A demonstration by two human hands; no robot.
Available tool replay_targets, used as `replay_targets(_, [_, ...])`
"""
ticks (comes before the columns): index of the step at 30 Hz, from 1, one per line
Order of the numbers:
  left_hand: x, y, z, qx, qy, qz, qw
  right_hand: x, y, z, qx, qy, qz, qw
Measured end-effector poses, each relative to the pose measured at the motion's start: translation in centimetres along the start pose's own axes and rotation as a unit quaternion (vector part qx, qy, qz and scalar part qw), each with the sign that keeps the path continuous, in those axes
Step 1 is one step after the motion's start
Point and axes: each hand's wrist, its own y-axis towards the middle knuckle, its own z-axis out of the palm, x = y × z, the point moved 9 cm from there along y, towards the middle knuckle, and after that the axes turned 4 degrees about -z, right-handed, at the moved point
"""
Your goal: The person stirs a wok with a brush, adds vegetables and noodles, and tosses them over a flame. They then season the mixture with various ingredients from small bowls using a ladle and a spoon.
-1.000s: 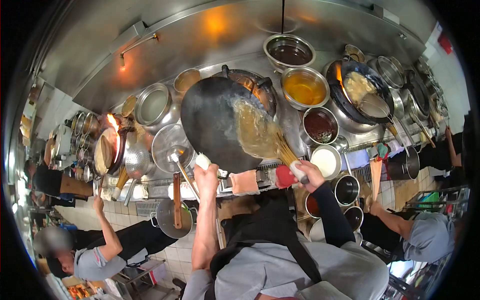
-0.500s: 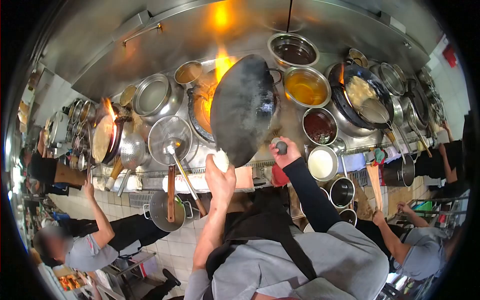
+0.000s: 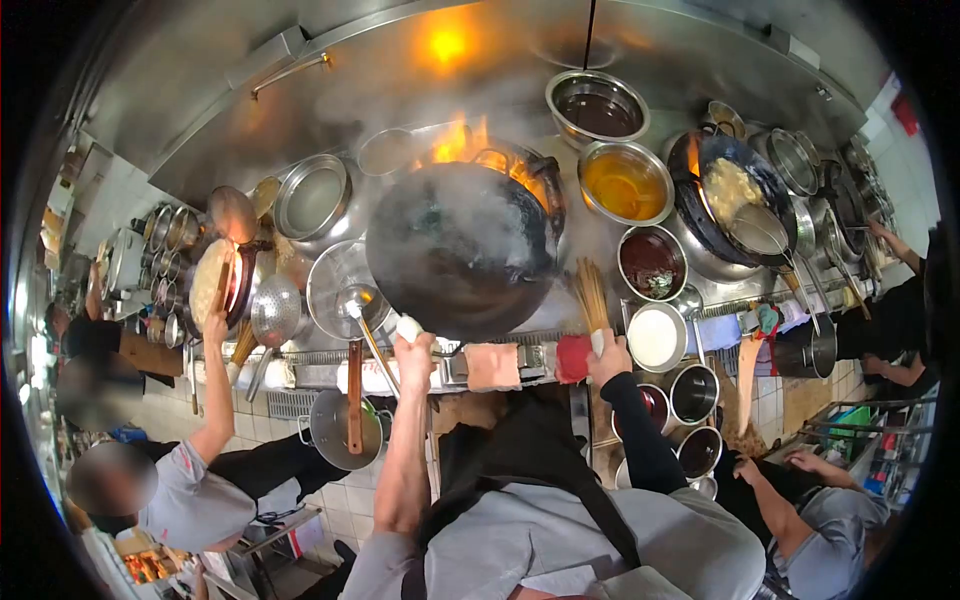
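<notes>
One wok (image 3: pixel 460 245), black, round, steaming, sits level over flames on the burner. My left hand (image 3: pixel 414 352) is clenched around its cloth-wrapped handle. My right hand (image 3: pixel 607 357) is closed around one bamboo brush (image 3: pixel 592 295), bristles upright, just right of the wok. Four steel bowls beyond: dark liquid (image 3: pixel 597 105), orange oil (image 3: pixel 625 183), red sauce (image 3: pixel 652 262), white (image 3: pixel 656 337). One ladle (image 3: pixel 352 305) lies left.
</notes>
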Motion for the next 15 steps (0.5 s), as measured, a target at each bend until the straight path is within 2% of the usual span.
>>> replay_targets(1, [1.3, 0.9, 0.4, -0.001, -0.025, -0.027, 0.999, -2.0, 0.0, 2.8, 0.017, -0.050, 0.001, 0.999])
replay_targets(2, [5.6, 4.0, 0.7, 0.034, -0.048, -0.067, 0.996, -2.7, 0.1, 4.8, 0.034, -0.100, 0.002, 0.994])
replay_targets(3, [5.1, 3.0, 1.8, 0.045, -0.074, -0.102, 0.991, 0.8, -0.9, 3.3, 0.016, -0.234, 0.005, 0.972])
replay_targets(5, [7.9, 4.9, 3.8, 0.034, -0.091, -0.148, 0.984, 5.4, -0.9, 5.7, 0.010, -0.153, -0.113, 0.982])
replay_targets(6, [8.5, 5.3, 5.5, 0.078, -0.098, -0.141, 0.982, 7.8, -1.3, 6.8, 0.009, -0.114, -0.173, 0.978])
replay_targets(7, [10.7, 7.1, 7.1, 0.114, -0.142, -0.135, 0.974, 9.6, -2.3, 10.7, 0.129, -0.115, -0.191, 0.966])
replay_targets(8, [9.8, 6.9, 7.6, 0.095, -0.133, -0.132, 0.978, 12.0, -4.1, 14.8, 0.245, -0.114, -0.206, 0.940])
replay_targets(10, [8.1, 7.1, 9.2, 0.086, -0.152, -0.081, 0.981, 20.6, -7.9, 17.4, 0.327, 0.069, -0.234, 0.913])
replay_targets(11, [8.1, 6.9, 9.4, 0.096, -0.134, -0.103, 0.981, 24.5, -10.1, 19.0, 0.364, 0.137, -0.250, 0.887])
replay_targets(12, [8.7, 7.3, 9.9, 0.146, -0.125, -0.116, 0.974, 27.6, -12.1, 21.0, 0.396, 0.181, -0.256, 0.863])
replay_targets(13, [8.6, 5.6, 9.2, 0.136, -0.147, -0.194, 0.960, 30.0, -14.1, 23.2, 0.424, 0.224, -0.255, 0.840])
replay_targets(14, [9.0, 4.4, 9.1, 0.191, -0.162, -0.252, 0.935, 31.9, -15.5, 25.3, 0.445, 0.252, -0.249, 0.822])
replay_targets(15, [8.4, 3.4, 7.6, 0.194, -0.172, -0.231, 0.938, 32.8, -16.5, 27.5, 0.457, 0.274, -0.237, 0.812])
